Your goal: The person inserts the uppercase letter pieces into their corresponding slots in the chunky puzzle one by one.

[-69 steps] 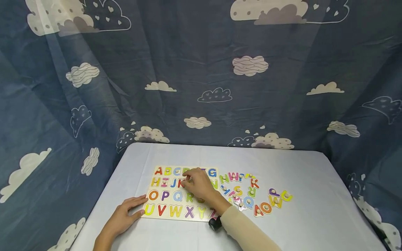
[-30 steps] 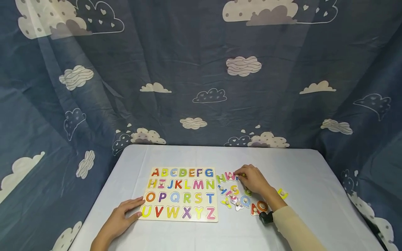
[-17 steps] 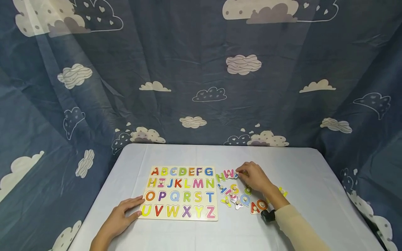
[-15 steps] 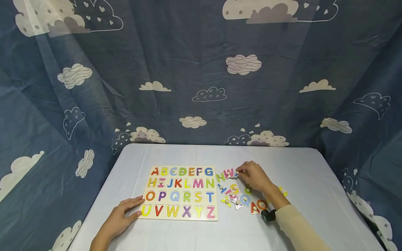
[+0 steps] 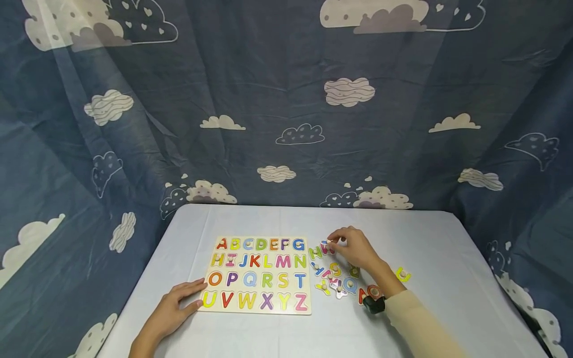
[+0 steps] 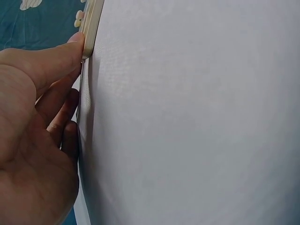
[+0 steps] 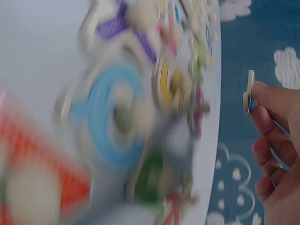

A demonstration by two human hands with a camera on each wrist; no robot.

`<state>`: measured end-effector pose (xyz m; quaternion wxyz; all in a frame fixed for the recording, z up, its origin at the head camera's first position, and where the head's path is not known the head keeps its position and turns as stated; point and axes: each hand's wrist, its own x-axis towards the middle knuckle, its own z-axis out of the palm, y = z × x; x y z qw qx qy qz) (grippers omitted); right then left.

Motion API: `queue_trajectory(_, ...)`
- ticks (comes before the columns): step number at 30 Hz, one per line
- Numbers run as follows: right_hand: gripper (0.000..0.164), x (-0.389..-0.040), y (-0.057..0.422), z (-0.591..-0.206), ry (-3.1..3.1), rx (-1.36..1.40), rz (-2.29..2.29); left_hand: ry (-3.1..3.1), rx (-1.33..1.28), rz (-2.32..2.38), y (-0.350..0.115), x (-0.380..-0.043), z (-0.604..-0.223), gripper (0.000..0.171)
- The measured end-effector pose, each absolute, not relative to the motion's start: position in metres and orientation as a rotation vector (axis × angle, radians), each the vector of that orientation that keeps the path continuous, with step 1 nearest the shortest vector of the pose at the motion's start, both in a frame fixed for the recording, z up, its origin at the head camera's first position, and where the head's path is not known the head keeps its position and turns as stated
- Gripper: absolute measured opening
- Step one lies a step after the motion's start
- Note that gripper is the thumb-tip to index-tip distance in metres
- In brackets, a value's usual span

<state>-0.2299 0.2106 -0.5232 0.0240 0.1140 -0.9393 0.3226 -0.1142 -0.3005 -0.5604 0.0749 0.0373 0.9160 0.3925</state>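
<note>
On the counter (image 5: 277,338), head view: board (image 5: 240,280) lies flat, knobbed letters (image 5: 284,243) seated in its top row and at the left of the next. My left hand (image 5: 172,311) rests at its left edge, fingers extended, thumb by the near corner. My right hand (image 5: 355,248) is right of the board, fingertips drawn together beside the pink W (image 5: 327,247); can't make out what they hold from this angle. Scattered nearby: green N (image 5: 315,252), yellow S (image 5: 334,269), blue Q (image 5: 350,285), red A (image 5: 361,296). Yellow letter (image 5: 403,274) sits apart, farther right. Cloud cloth (image 5: 250,74) behind.

Left wrist view: thumb against the board's edge, other fingers loosely bent.

Right wrist view: grip is down to a pinch, thumb and finger on one small piece (image 7: 249,91), edge-on, bit of blue showing, held up off the counter. Can't read its letter. Loose letters below are blurred.
</note>
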Motion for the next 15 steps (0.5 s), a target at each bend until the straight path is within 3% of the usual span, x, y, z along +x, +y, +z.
queue_trajectory(15,0.015,-0.234,0.091,-0.541,-2.804,0.402,1.183,2.782,0.129,1.198,-0.300,-0.114,-0.565,0.046)
